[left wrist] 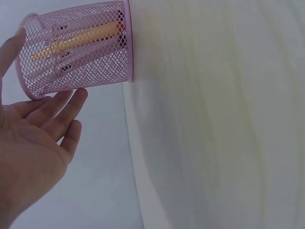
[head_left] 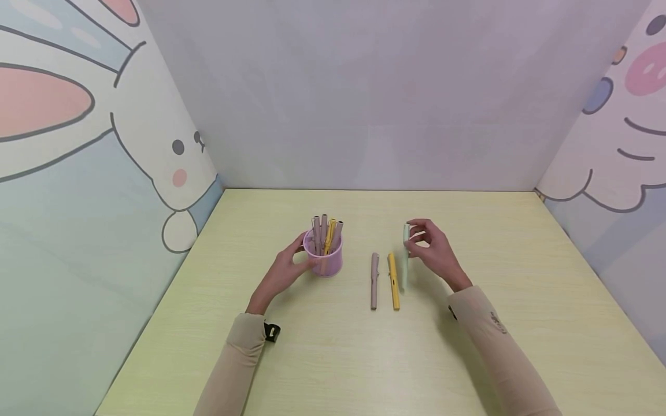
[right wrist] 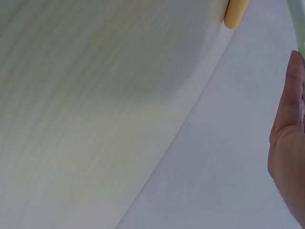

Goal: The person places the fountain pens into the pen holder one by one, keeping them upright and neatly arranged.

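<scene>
My left hand [head_left: 291, 263] holds a pink mesh cup [head_left: 326, 261] standing on the table, thumb on its far side and fingers on its near side. In the left wrist view the fingertips [left wrist: 71, 102] touch the cup [left wrist: 81, 52]. Several taupe pens and a yellow one [head_left: 329, 236] stand in it. My right hand [head_left: 418, 241] pinches the far end of a pale green pen [head_left: 405, 263]. The pen's near end is down by the table. A yellow pen [head_left: 393, 281] and a taupe pen [head_left: 374, 280] lie side by side just left of it. The right wrist view shows only the hand's edge [right wrist: 288, 143] and the green pen [right wrist: 298, 24].
The pale yellow-green table [head_left: 333, 358] is boxed in by a plain back wall and cartoon-printed side walls [head_left: 78, 173]. Both arms wear beige sleeves. The yellow pen's end [right wrist: 236, 12] shows in the right wrist view.
</scene>
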`<state>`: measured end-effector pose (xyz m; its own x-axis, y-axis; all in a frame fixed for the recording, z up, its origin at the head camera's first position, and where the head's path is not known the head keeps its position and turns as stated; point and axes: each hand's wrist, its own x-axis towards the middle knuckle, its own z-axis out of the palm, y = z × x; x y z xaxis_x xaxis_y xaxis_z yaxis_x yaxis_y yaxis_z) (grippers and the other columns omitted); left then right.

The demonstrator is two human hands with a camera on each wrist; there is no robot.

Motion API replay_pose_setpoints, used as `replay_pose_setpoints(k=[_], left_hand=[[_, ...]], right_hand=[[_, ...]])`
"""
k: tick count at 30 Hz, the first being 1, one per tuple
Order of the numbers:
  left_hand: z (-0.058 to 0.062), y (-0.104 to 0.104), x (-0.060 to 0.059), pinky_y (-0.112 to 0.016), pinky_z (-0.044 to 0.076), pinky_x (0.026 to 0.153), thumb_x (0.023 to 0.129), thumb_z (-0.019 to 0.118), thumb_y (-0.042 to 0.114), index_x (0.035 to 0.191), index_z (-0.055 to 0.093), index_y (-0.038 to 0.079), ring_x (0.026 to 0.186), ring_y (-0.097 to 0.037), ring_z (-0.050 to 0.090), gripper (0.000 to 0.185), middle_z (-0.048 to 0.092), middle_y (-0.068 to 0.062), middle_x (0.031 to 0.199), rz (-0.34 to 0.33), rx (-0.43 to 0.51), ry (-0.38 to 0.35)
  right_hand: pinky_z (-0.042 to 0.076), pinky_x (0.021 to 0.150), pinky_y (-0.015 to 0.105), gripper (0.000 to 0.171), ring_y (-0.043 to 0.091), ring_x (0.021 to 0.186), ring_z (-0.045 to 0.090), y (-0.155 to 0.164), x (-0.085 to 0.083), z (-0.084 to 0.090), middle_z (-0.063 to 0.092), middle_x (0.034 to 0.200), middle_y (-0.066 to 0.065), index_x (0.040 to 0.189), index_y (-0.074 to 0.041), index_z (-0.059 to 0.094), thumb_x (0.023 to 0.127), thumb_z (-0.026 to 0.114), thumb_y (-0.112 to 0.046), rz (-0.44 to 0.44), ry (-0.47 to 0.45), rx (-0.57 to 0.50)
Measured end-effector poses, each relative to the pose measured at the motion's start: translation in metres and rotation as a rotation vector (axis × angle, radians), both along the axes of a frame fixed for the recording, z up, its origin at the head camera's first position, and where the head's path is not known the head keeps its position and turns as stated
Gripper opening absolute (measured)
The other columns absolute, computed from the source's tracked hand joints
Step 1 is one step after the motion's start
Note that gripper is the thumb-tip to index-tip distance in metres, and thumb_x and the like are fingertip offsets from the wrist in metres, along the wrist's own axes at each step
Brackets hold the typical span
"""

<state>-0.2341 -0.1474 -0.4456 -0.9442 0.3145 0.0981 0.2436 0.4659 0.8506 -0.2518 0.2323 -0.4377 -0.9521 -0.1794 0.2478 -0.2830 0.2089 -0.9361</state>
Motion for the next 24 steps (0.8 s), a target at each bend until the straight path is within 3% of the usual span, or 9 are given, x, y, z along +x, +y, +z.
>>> replay_pose_setpoints(k=[8,16,24], left_hand=[[0.001,0.0,0.0,-0.065,0.034,0.112,0.099,0.072,0.033,0.163,0.034,0.015,0.14,-0.037,0.047,0.076,0.055,-0.015,0.149,0.001,-0.002,-0.007],[0.0,-0.001,-0.001,-0.064,0.032,0.114,0.099,0.071,0.032,0.163,0.034,0.014,0.14,-0.036,0.047,0.076,0.055,-0.015,0.149,0.0,0.003,-0.011],[0.001,0.0,0.0,-0.064,0.03,0.115,0.099,0.071,0.031,0.164,0.032,0.012,0.14,-0.036,0.047,0.078,0.053,-0.016,0.15,-0.004,0.002,-0.006]], right_hand=[[0.062,0.067,0.03,0.046,0.015,0.092,0.064,-0.003,-0.001,0.001,0.056,0.112,0.022,0.138,0.006,0.052,0.095,0.067,0.008,-0.012,0.035,-0.02],[0.061,0.066,0.029,0.048,0.012,0.091,0.064,-0.01,-0.004,0.003,0.055,0.114,0.03,0.139,0.01,0.049,0.094,0.064,0.014,0.017,0.067,-0.044],[0.062,0.07,0.033,0.046,0.022,0.093,0.066,-0.026,0.007,0.028,0.056,0.11,0.031,0.136,0.017,0.048,0.093,0.064,0.014,0.029,0.116,-0.085]])
